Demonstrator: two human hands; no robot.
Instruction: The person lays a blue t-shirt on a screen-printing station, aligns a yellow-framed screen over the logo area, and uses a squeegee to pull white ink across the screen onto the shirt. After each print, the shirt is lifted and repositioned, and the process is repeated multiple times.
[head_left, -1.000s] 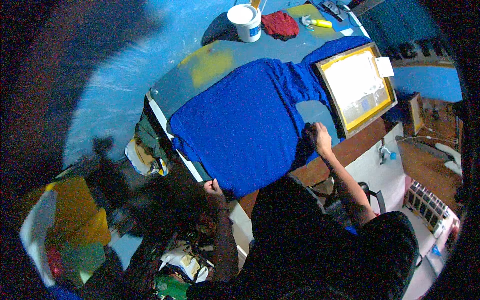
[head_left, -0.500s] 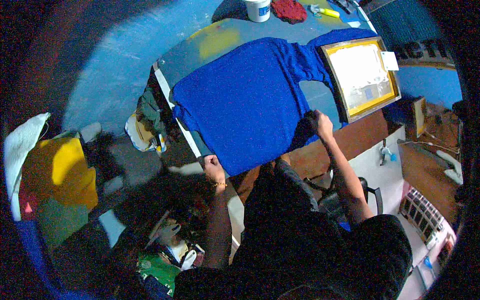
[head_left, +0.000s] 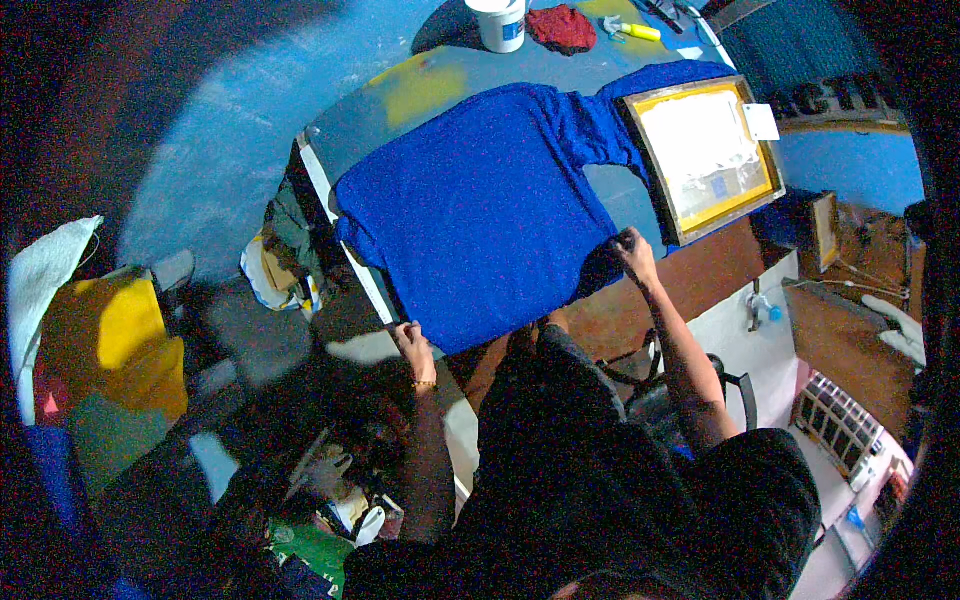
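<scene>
A blue long-sleeved shirt [head_left: 480, 200] lies spread over the grey-blue table, its near edge hanging by the table's front. At the shirt's near left corner, my left hand [head_left: 414, 350] has its fingers curled round the fabric beside the white table edge. My right hand [head_left: 637, 258] pinches the fabric farther right, near a dark shadowed fold. A wooden-framed printing screen [head_left: 632, 110] with yellow borders and a white-smeared mesh rests over the shirt's right part, partly covering it. My fingertips are partly hidden by the hands.
Toward the back of the table stand a white bucket [head_left: 499, 28], a crumpled red cloth [head_left: 561, 30] and a yellow-handled tool [head_left: 640, 32]. A black chair [head_left: 738, 400] is below the right side. Yellow fabric [head_left: 130, 340] and assorted clutter lie at the left.
The view has shifted slightly, so the table things appear a little farther left. My left hand's fingers have loosened from a tight pinch to a longer curl at the corner. The right hand still pinches.
</scene>
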